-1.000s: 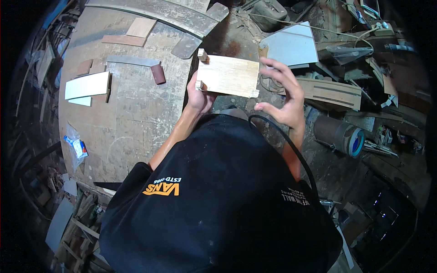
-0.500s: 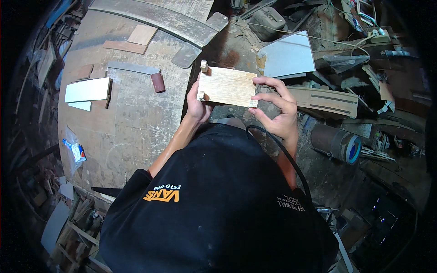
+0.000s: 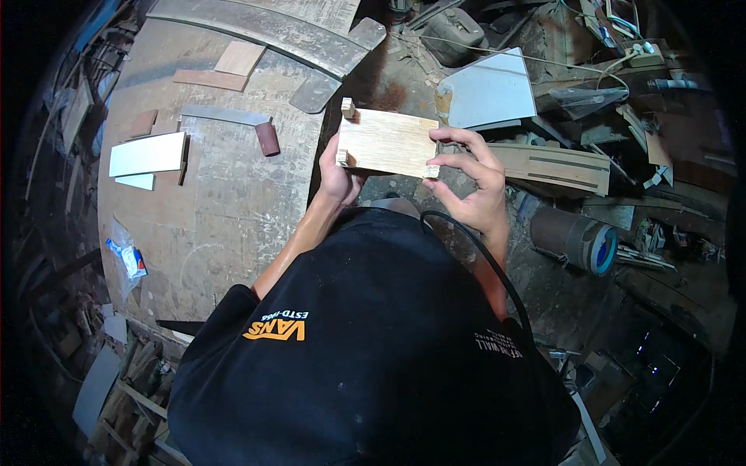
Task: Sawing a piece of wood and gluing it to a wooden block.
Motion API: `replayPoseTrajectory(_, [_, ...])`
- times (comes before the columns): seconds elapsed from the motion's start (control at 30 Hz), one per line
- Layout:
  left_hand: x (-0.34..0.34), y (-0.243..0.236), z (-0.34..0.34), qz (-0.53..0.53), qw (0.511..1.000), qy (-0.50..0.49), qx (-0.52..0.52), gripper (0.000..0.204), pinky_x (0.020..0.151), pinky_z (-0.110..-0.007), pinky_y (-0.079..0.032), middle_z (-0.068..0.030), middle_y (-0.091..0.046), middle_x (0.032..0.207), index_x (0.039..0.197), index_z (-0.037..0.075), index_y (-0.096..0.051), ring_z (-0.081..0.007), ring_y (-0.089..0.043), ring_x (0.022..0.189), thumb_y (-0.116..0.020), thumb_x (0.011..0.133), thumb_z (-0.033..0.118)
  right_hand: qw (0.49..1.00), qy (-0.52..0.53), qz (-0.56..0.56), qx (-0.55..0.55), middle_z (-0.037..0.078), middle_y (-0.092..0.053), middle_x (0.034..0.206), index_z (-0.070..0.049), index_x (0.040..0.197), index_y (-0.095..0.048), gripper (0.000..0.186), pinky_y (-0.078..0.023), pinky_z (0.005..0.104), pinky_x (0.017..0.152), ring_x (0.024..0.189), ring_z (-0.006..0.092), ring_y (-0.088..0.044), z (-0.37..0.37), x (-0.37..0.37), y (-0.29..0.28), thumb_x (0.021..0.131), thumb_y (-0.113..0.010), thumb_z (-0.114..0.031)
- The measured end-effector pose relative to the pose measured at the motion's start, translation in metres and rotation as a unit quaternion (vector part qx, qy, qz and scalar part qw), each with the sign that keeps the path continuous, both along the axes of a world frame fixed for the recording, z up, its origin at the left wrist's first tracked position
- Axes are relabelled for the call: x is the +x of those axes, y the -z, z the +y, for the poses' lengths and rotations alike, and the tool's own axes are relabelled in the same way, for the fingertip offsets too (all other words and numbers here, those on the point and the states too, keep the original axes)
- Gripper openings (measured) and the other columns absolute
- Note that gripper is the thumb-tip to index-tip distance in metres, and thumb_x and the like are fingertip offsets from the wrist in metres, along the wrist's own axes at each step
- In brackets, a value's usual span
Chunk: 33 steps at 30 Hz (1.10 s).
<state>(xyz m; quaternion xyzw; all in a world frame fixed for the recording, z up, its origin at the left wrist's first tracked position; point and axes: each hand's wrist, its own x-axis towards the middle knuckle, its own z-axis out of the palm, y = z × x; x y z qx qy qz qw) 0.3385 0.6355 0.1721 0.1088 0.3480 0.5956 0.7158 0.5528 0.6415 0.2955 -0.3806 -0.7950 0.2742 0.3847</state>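
A small rectangular wooden board with short square blocks at its corners is held up between my two hands, past the right edge of the workbench. My left hand grips its left end, with most of the fingers hidden behind the wood. On the other end, my right hand pinches the board, fingertips at the edge and thumb by the near right block. Two more blocks stand out at the left corners, one far and one near.
The worn workbench on my left carries a sandpaper roll, a white panel, wood offcuts and a plastic bag. A pale board, a drawer-like wooden piece and a rusty cylinder lie to the right. A black cable crosses my right arm.
The board has tilted slightly in my hands, so the left blocks show a little differently. Both hands keep their grip and have hardly moved.
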Motion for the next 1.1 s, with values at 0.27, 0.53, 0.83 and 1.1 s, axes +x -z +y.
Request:
replayPoseTrajectory(0.27, [0.004,-0.011,-0.002,0.013,1.0,-0.001,-0.005,0.051,0.102,-0.039,-0.046,-0.0115,-0.062,0.126,0.132,0.003,-0.052,-0.0233,-0.06,0.117,-0.035,0.103,0.04,1.0,0.009,0.002,-0.017,0.013,-0.065,0.119,-0.005,0.091,-0.073,0.029,-0.049,0.0385,0.094,0.112,0.0296,-0.062,-0.004,-0.001,-0.004,0.064,-0.083,-0.005])
replayPoseTrajectory(0.53, [0.006,-0.014,-0.005,-0.015,0.999,0.004,0.035,0.049,0.106,-0.04,-0.043,-0.0134,-0.059,0.131,0.135,0.002,-0.05,-0.0251,-0.056,0.123,-0.034,0.105,0.037,1.0,0.011,-0.003,0.004,0.012,-0.065,0.118,-0.006,0.09,-0.073,0.028,-0.049,0.0388,0.093,0.111,0.0299,-0.062,-0.008,0.002,0.0,0.064,-0.083,-0.006])
replayPoseTrajectory(0.83, [0.009,-0.034,-0.008,0.022,0.998,-0.012,-0.051,0.049,0.106,-0.039,-0.043,-0.0121,-0.059,0.13,0.136,0.004,-0.05,-0.0241,-0.057,0.122,-0.035,0.105,0.038,0.999,0.022,-0.033,0.016,0.011,-0.065,0.119,-0.007,0.091,-0.073,0.03,-0.048,0.0391,0.093,0.112,0.0289,-0.061,-0.012,0.002,-0.001,0.064,-0.084,-0.009])
replayPoseTrajectory(1.1, [0.0,0.002,-0.006,-0.017,0.999,0.009,0.05,0.045,0.106,-0.038,-0.041,-0.0096,-0.058,0.13,0.135,0.006,-0.049,-0.0215,-0.055,0.122,-0.034,0.104,0.035,0.999,0.029,-0.04,0.016,0.011,-0.065,0.119,-0.007,0.093,-0.074,0.031,-0.049,0.0383,0.093,0.111,0.0287,-0.061,-0.012,0.004,0.005,0.064,-0.084,-0.008])
